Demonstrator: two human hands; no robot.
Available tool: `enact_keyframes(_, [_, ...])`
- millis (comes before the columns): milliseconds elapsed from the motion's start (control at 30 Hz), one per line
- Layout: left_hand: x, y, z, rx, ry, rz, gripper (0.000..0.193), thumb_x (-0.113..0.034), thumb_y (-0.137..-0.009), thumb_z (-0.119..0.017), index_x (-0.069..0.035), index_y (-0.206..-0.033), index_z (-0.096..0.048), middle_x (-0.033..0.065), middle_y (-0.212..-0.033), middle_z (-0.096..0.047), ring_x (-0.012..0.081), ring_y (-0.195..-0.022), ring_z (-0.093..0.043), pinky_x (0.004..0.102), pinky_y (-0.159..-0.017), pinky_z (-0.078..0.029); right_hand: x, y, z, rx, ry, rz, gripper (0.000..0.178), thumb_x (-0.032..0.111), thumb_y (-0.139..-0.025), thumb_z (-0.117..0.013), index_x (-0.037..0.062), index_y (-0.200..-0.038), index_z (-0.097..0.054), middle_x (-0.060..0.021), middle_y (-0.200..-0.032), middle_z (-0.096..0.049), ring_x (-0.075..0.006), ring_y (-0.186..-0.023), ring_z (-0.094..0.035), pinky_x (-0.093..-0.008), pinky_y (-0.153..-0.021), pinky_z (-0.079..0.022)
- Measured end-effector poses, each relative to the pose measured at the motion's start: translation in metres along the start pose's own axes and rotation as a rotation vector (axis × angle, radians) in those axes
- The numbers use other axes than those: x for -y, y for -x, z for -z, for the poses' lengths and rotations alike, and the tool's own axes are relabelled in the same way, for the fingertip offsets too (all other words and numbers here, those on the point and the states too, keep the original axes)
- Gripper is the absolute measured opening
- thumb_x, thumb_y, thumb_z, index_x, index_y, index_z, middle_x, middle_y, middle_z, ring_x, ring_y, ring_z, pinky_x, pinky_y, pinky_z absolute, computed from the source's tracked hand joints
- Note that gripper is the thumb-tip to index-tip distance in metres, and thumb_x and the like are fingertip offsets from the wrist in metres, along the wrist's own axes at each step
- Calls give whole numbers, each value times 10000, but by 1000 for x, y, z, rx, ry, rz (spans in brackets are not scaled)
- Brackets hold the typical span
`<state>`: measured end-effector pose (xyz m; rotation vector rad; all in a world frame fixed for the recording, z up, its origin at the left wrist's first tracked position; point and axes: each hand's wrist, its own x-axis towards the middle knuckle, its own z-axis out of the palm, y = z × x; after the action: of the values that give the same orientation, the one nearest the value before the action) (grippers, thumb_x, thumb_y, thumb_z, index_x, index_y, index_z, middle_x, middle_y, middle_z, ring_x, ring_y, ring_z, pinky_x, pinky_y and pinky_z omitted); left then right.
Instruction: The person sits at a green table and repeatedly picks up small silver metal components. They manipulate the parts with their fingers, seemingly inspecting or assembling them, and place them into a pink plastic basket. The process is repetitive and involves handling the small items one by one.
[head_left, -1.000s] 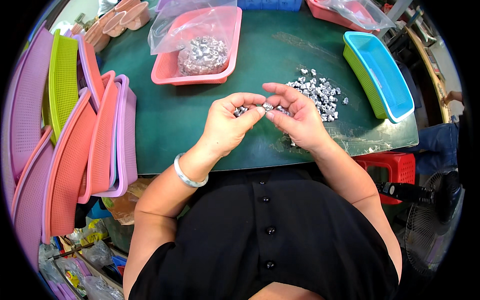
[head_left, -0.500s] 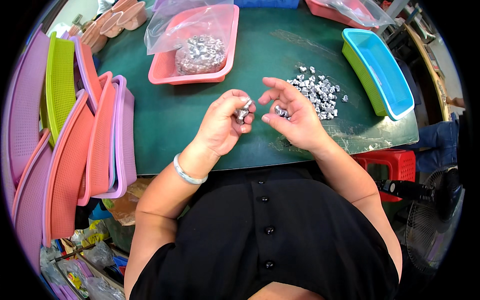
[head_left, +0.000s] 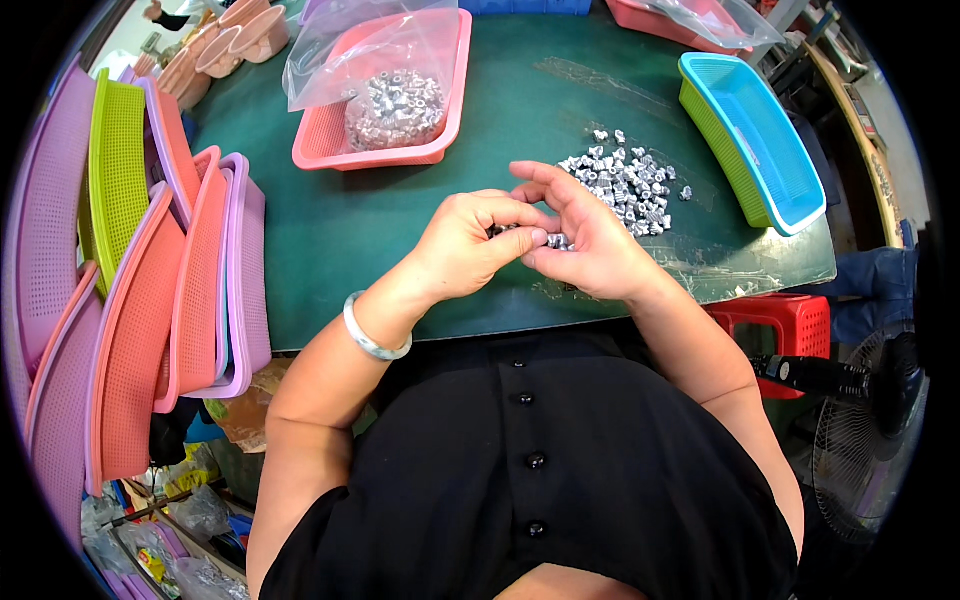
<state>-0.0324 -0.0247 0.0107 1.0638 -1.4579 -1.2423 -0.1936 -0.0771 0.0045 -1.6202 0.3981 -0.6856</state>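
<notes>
My left hand (head_left: 468, 240), with a pale bangle on its wrist, is closed and bent in toward the other hand. Its thumb and fingertips meet at the palm of my right hand (head_left: 595, 245). Cupped in that right hand are a few small silvery metal fittings (head_left: 560, 242). More metal shows dark between the left fingers, mostly hidden by them. Just beyond the right hand, a loose pile of the same fittings (head_left: 632, 190) lies on the green table (head_left: 520, 90).
A pink basket (head_left: 452, 130) at the back holds a clear plastic bag (head_left: 395, 110) full of fittings. To the right stands a blue basket (head_left: 770, 140) inside a green one. Stacked coloured baskets (head_left: 135, 340) line the left side. A red stool (head_left: 790, 325) and fan (head_left: 860, 440) are at right.
My left hand has moved right and turned, bringing its thumb and fingers against my right hand. The right hand has stayed nearly in place, still cupped around fittings.
</notes>
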Motion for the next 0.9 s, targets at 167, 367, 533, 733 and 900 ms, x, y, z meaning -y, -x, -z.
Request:
enact_keyframes(167, [-3, 1, -1, -160, 371, 323, 120, -116, -818, -589, -18, -882, -614, 1, -691, -563, 39, -547, -461, 156, -467, -348, 7, 1, 4, -15, -107, -77, 534, -56, -708, -574, 9, -1201, -379, -96, -1063, -458, -75, -735, -506, -219, -643, -443])
enact_keyframes(367, [-3, 2, -1, -241, 738, 492, 119, -139, -843, -556, -29, -886, -571, -11, -640, -518, 39, -497, -430, 148, -392, -282, 7, 2, 5, -143, 23, -49, 311, -36, -736, -584, -12, -1038, -513, -57, -962, -512, -46, -634, -473, -196, -592, -423])
enact_keyframes(533, [-8, 4, -4, -237, 730, 468, 116, -131, -846, -550, -24, -890, -563, -7, -651, -522, 40, -500, -432, 149, -392, -283, 3, 3, 3, -189, 40, -8, 228, -14, -754, -590, -6, -980, -556, -47, -915, -529, -59, -654, -491, -197, -612, -421])
enact_keyframes(733, [-8, 5, -3, -230, 696, 441, 112, -131, -850, -546, -25, -869, -575, -5, -647, -528, 41, -499, -436, 151, -391, -285, 2, 3, 4, -211, 109, 66, 218, -8, -753, -594, 4, -971, -580, -41, -892, -537, -67, -672, -482, -203, -617, -412])
enact_keyframes(900, [-9, 6, -3, -231, 683, 432, 111, -135, -851, -544, -30, -855, -583, -4, -642, -533, 43, -500, -444, 152, -391, -285, 4, 4, 4, -210, 143, 51, 213, -2, -753, -595, 3, -966, -594, -32, -865, -539, -68, -645, -452, -198, -597, -391])
